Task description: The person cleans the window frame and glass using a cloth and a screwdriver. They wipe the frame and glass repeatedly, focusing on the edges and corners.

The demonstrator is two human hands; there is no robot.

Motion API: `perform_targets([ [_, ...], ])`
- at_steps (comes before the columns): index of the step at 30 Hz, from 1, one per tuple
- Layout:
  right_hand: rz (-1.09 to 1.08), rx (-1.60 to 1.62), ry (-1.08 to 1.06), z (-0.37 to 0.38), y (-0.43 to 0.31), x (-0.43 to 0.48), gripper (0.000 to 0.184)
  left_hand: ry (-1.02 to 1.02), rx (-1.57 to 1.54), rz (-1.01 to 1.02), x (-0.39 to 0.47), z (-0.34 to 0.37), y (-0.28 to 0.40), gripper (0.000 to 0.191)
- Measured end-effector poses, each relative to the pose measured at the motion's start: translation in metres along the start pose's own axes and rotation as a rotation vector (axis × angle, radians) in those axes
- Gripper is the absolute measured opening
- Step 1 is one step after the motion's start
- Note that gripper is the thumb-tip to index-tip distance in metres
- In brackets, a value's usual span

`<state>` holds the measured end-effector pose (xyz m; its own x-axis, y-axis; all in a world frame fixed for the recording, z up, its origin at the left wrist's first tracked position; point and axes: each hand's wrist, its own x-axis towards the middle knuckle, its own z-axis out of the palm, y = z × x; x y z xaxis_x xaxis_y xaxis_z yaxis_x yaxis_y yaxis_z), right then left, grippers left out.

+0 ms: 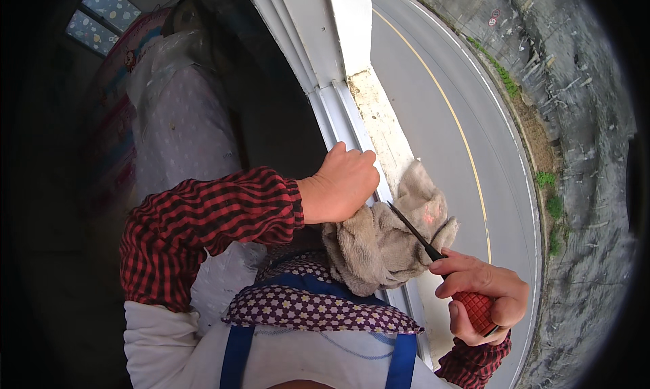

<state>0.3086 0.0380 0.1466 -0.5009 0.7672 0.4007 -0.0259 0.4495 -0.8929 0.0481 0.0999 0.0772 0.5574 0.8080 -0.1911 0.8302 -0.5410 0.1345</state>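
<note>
My right hand [485,295] grips the red textured handle [475,310] of a tool with a thin black pointed shaft [411,229]. Its tip lies over a crumpled beige cloth [376,241], beside the window track. The cloth is draped across the white sliding-window track [345,120] and the outer ledge. My left hand [348,181] rests on the track with its fingers curled, against the upper left edge of the cloth. Whether it pinches the cloth or anything else is hidden beneath the fingers.
Outside the window, a weathered ledge [378,117] drops off to a road [436,109] far below, with a rock wall [589,186] beyond. Indoors at left stand plastic-covered items [183,120] in a dark room. A white window frame [317,28] runs along the top.
</note>
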Motion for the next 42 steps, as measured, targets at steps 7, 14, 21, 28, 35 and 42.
perform_targets([
  [7, -0.119, -0.068, -0.015, 0.005, -0.012, -0.005, 0.047, -0.063, -0.326, -0.199, 0.002, 0.004, -0.006, 0.011],
  [14, -0.167, -0.180, 0.032, 0.011, -0.023, -0.015, 0.046, 0.318, -0.656, -0.246, 0.002, -0.017, -0.042, 0.017],
  [21, -0.146, -0.413, 0.048, 0.038, -0.041, -0.008, 0.047, 0.385, -0.550, 0.082, 0.053, -0.041, -0.040, 0.012],
  [28, -0.091, -0.590, 0.154, 0.082, -0.064, -0.001, 0.051, 0.545, -0.282, 0.418, 0.076, -0.005, -0.058, 0.024],
  [35, 0.010, -0.678, 0.288, 0.125, -0.067, 0.002, 0.048, 0.288, -0.436, 0.538, 0.068, 0.000, -0.098, 0.007],
  [42, 0.043, -0.748, 0.403, 0.171, -0.069, 0.012, 0.044, 0.260, -0.826, 0.493, 0.036, -0.005, -0.129, 0.012],
])
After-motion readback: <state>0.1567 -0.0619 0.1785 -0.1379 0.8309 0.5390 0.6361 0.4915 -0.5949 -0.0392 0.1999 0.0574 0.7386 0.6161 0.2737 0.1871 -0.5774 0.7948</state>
